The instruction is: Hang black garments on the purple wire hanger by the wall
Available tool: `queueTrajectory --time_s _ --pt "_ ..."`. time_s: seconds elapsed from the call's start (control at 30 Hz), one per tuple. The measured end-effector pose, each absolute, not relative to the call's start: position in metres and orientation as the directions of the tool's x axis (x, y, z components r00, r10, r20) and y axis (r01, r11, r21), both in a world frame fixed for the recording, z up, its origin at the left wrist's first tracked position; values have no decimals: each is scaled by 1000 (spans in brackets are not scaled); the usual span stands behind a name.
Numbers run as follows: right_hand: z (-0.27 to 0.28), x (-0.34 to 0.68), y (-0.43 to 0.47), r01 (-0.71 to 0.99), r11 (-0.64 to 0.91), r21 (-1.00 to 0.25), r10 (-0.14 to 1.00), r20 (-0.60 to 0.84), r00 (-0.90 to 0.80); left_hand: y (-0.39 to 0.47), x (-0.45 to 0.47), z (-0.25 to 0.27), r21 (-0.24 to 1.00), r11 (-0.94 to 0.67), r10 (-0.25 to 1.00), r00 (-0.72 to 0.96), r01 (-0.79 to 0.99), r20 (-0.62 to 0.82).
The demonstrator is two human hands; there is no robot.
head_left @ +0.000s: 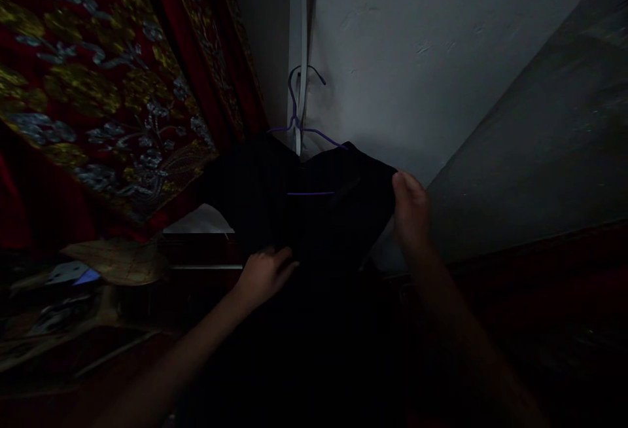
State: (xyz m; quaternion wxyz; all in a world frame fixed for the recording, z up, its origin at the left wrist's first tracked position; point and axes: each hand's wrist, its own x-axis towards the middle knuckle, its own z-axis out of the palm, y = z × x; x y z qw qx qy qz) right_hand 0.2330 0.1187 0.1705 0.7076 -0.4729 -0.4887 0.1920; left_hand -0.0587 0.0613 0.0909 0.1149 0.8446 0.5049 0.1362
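Observation:
A black short-sleeved shirt (314, 231) hangs on a thin purple wire hanger (318, 132), whose hook goes up over a fixture by the wall. The hanger's lower bar shows through the open neckline. My right hand (412, 209) is closed on the end of the sleeve at the right, with the thumb uppermost. On the front of the shirt, lower and to the left, my left hand (265, 276) has its fingers bent in against the cloth and seems to pinch it. In the dark, the lower part of the shirt cannot be made out.
A red curtain (93, 81) with gold and silver patterns hangs at the left. Behind the hanger runs a pale vertical strip (297, 16) beside a grey wall (417, 42). Blurred items, among them a woven tan one (118, 261), lie at lower left.

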Motion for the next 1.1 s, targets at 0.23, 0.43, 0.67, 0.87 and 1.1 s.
queueTrajectory --time_s 0.23,0.43,0.67,0.87,1.1 --pt "48 139 12 141 224 -964 850 264 456 21 -30 59 707 -369 928 196 603 318" --pt "28 101 -17 64 221 -973 935 230 268 8 -15 68 782 -385 921 255 490 294" --pt "47 130 -5 169 231 -958 941 264 212 19 -18 79 747 -545 830 118 382 545" --pt "43 133 -18 134 188 -973 945 216 243 30 -19 77 650 -698 712 197 299 674" --pt "47 149 -17 142 230 -963 938 258 230 33 -27 75 627 -700 714 353 341 605"
